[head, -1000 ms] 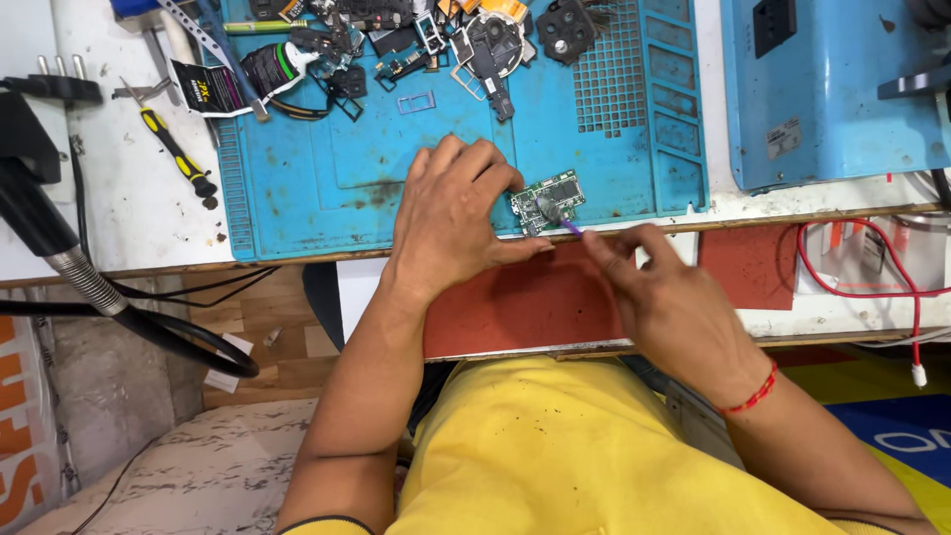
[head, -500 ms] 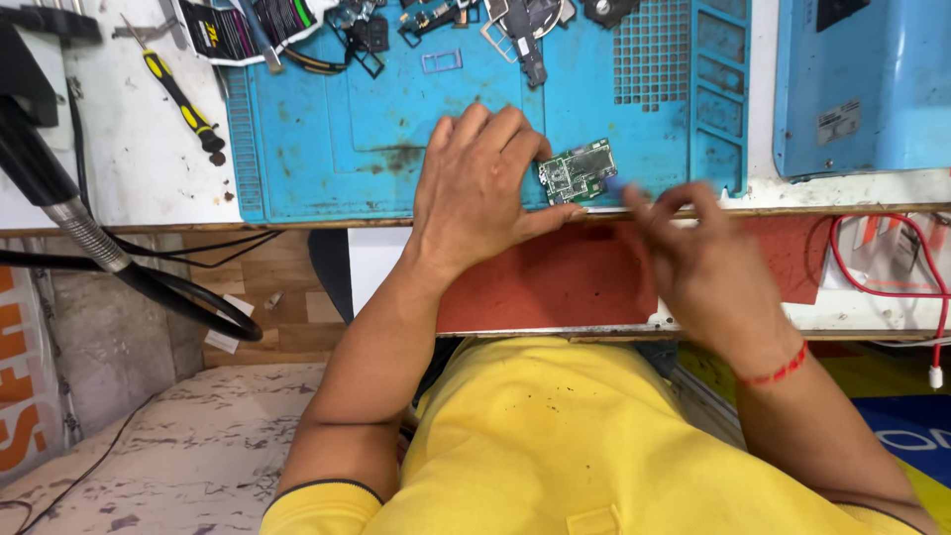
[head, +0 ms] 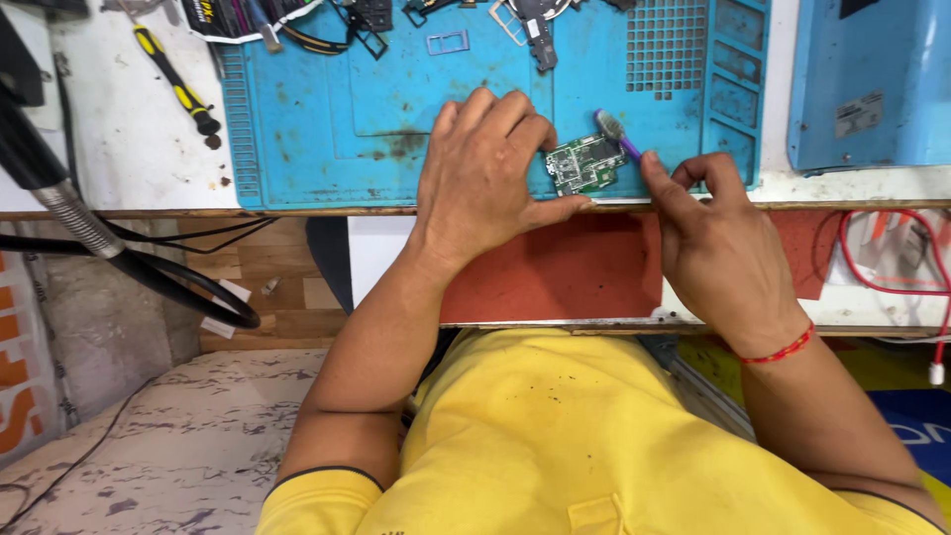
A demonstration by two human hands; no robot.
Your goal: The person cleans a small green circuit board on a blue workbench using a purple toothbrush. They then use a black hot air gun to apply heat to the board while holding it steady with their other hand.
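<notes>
A small green circuit board [head: 584,164] lies near the front edge of a blue work mat [head: 396,109]. My left hand [head: 490,183] pins the board's left side between thumb and fingers. My right hand [head: 713,243] holds a small purple-handled brush [head: 616,133], whose bristle head hovers just above the board's upper right corner.
A yellow-and-black screwdriver [head: 176,84] lies on the white bench at the left. Loose phone parts [head: 525,25] crowd the mat's far edge. A blue machine [head: 872,79] stands at the right, a red cable [head: 892,258] hangs below it, and a black flexible hose [head: 89,238] runs at the left.
My right hand has moved the brush from the board's front edge round to its upper right corner. The left hand has stayed on the board. The view has shifted down.
</notes>
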